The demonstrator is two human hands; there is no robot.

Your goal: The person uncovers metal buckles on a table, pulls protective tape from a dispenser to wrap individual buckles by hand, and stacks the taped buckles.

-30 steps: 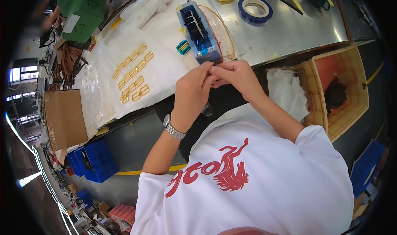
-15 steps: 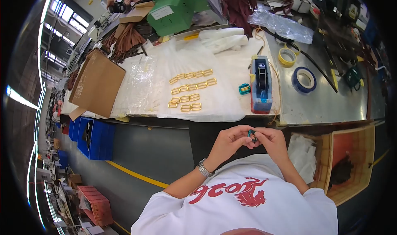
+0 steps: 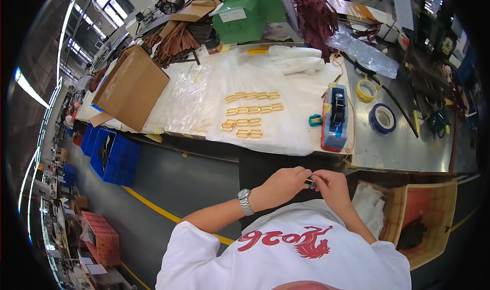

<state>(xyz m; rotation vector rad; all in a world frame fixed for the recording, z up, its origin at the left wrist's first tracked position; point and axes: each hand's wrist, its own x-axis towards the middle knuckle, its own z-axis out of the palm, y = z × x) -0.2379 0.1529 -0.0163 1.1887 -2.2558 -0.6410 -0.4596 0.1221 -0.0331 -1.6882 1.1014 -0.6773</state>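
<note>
Just off the table's front edge, my left hand and my right hand meet, their fingers closed on a small teal and gold piece between them. Part of that piece is hidden by the fingertips. On the white sheet of the table lie several gold rectangular buckles in rows. A similar teal-wrapped piece lies beside the blue tape dispenser, right of the buckles.
Yellow tape and blue tape lie on the metal surface at right. An open cardboard box stands at the table's left. Behind are a green machine and brown strips. Lower right holds a wooden-sided bin.
The view has swung, so the table now appears further right and lower than half a second ago. My hands still hold the small piece, now turned differently between the fingers.
</note>
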